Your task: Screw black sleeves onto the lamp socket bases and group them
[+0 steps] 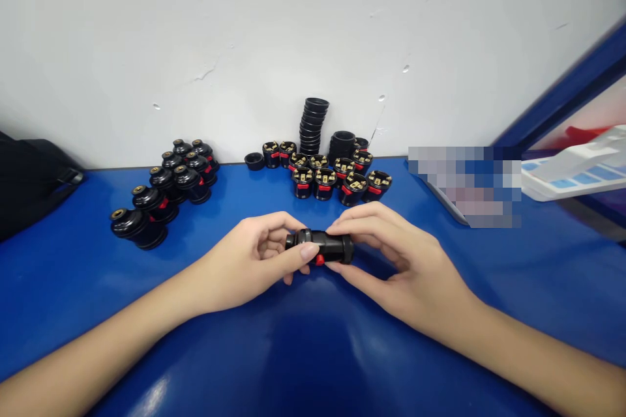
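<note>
Rings (stacked) behind held socket.

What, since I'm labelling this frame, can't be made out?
All in the head view:
Black lamp socket: its inside, hidden by its shell.
Left hand: parts of its fingers, hidden by the socket.
Right hand: some fingertips, hidden by the socket.
Grey-edged device: its face, hidden by pixelation.
Black bag: its left part, cut off by the left edge.

The left hand and right hand are bare, like 2 slender forearms, nails seemingly short.
</note>
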Available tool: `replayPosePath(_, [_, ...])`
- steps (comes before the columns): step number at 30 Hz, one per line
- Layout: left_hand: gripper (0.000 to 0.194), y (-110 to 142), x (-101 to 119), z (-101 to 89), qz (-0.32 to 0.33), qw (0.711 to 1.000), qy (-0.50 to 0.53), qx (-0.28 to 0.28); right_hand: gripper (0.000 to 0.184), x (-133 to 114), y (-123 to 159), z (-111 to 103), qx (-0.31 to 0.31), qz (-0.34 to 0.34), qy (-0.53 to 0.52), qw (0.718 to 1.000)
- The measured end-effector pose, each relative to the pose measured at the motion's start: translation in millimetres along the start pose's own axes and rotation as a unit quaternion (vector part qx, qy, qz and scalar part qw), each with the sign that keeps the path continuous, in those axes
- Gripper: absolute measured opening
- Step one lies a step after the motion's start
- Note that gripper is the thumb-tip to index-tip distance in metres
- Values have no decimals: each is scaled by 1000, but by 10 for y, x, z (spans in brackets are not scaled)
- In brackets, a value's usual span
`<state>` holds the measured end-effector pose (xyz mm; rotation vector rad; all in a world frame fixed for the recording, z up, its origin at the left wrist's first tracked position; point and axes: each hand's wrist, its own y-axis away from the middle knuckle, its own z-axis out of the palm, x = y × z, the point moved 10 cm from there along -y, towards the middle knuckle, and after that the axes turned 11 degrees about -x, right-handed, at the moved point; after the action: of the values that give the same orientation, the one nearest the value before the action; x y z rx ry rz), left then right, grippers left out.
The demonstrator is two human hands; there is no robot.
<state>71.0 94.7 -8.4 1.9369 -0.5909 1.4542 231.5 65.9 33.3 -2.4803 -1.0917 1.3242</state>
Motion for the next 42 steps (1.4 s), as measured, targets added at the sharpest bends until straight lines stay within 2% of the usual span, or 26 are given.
replayPosePath(3, [43,-9,-58,36,-31,999,26,-10,31,-58,3,-11,9,-16,18,1000])
replayPosePath(9, [70,-48,-179,145,-86,990,105,-35,33,-92,21,-3,18,-32,28,999])
replayPosePath(14, [77,-42,-242,183,-118,982,146,-30,31,-77,32,-4,22,-27,26,999])
replayPosePath(17, [76,-52,-240,190,-115,981,151,-27,31,-73,27,-10,23,-24,30,999])
replayPosePath(20, [66,-72,-186,124,-66,991,113,-14,30,-30,12,-15,20,-11,15,1000])
replayPosePath(23, [41,-37,-8,-55,53,997,-34,32,29,46,-13,3,7,15,-40,999])
replayPosePath(24, [32,10,111,-101,115,985,-114,53,28,71,-21,14,2,26,-61,998])
replayPosePath(25, [30,81,242,-110,180,960,-202,73,27,90,-29,23,-1,36,-78,996])
replayPosePath(27, [45,227,428,-54,272,891,-347,107,25,104,-39,30,-3,47,-95,994])
replayPosePath(28, [59,260,462,-38,281,870,-388,120,25,102,-42,31,-3,48,-99,994])
replayPosePath(29, [68,263,471,-38,269,862,-410,129,24,97,-44,30,-3,46,-100,994])
replayPosePath(30, [70,243,463,-44,245,866,-416,133,24,93,-44,33,-4,45,-101,994])
replayPosePath(33, [29,149,391,-35,164,901,-387,111,24,95,-38,47,-10,43,-97,994])
replayPosePath(36, [25,98,309,-41,120,934,-323,96,24,113,-31,62,-14,47,-99,994])
replayPosePath(39, [19,113,301,-71,141,937,-302,104,24,147,-29,68,-14,60,-106,992])
replayPosePath(42, [36,176,380,-54,206,908,-344,119,24,185,-24,63,-10,77,-119,990])
